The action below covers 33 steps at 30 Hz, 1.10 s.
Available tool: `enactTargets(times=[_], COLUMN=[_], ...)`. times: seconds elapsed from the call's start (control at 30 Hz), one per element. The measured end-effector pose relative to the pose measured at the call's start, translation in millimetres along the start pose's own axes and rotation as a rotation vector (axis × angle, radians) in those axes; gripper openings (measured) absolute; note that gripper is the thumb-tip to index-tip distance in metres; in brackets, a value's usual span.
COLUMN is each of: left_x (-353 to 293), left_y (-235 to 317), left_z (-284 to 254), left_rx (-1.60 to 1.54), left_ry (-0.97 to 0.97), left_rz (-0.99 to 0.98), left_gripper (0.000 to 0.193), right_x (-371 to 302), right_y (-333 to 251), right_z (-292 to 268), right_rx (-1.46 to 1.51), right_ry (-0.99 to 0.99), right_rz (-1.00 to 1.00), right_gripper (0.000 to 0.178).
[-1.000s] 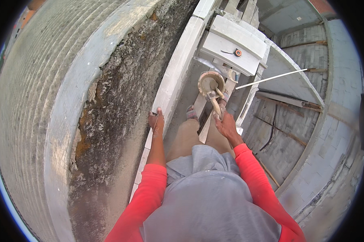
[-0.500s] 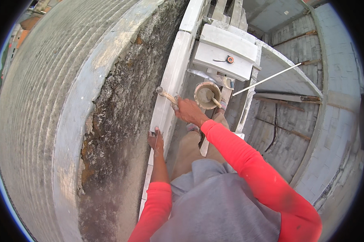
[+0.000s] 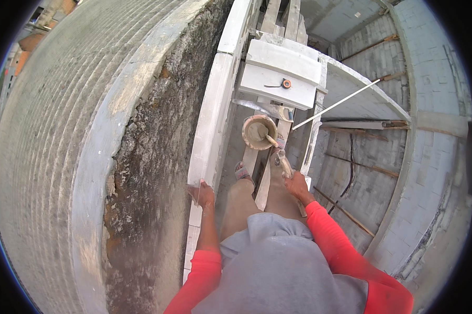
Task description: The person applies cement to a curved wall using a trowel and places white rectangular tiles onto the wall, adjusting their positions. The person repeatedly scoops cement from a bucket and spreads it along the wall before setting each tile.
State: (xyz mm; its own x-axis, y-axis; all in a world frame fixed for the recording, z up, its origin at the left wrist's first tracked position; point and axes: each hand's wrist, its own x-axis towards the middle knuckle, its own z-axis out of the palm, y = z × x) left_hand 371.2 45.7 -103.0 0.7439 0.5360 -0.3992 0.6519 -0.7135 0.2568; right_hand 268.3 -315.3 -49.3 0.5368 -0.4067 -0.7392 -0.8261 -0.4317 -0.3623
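My left hand [image 3: 203, 195] rests on the top edge of a row of white blocks [image 3: 211, 110], fingers apart and holding nothing. A thin string line [image 3: 201, 191] runs by its fingers along the row. To the right of the row, my right hand [image 3: 297, 187] is wrapped round the wooden handle of a hammer [image 3: 284, 163], held over my right leg. The hammer's head is small and partly blurred in this view. Just beyond it a round bucket [image 3: 245, 137] contains grey mortar, with a wooden-handled trowel [image 3: 271, 140] leaning in it.
Stacked white blocks [image 3: 285, 62] carry an orange-and-black tape measure [image 3: 285, 83]. A handsaw [image 3: 254, 106] lies below them. I stand on narrow planks [image 3: 264, 191], with a deep drop and a pale pole [image 3: 338, 103] to the right. A rough wall [image 3: 157, 141] and corrugated roof [image 3: 58, 131] lie left.
My right hand has swung the hammer off the block row, rightward and back toward my body. The left hand stays on the blocks, its fingers slightly shifted. The view has shifted slightly.
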Motion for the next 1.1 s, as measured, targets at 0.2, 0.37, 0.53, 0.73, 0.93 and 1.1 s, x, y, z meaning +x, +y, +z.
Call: enactTargets(times=[0.2,0.37,0.53,0.73,0.93,1.1], left_x=[-115,-83,10,52,63,92], left_y=[134,244,309,309,292,237], left_z=[-155,-311,-369,-348,-354,-417], left_rx=[-0.415,-0.649,0.292,0.635,0.702,0.913], left_ry=[-1.158,-0.185,0.249,0.22,0.223,0.211], left_rz=[0.409,0.721,0.499,0.391,0.368,0.513], left_gripper=[0.061,0.044,0.093,0.119,0.117,0.101], right_x=[66,127,180,252,410,567], right_y=[67,97,85,33,6,-27], right_z=[-16,-27,-48,-95,-83,-47], right_rx=[0.323,0.318,0.021,-0.164,-0.335,-0.491], right_ry=[0.068,-0.019,-0.067,-0.043,-0.018,0.086], right_rz=[0.318,0.34,0.226,0.075,-0.183,-0.36], right_gripper=[0.049,0.049,0.053,0.049,0.05,0.049])
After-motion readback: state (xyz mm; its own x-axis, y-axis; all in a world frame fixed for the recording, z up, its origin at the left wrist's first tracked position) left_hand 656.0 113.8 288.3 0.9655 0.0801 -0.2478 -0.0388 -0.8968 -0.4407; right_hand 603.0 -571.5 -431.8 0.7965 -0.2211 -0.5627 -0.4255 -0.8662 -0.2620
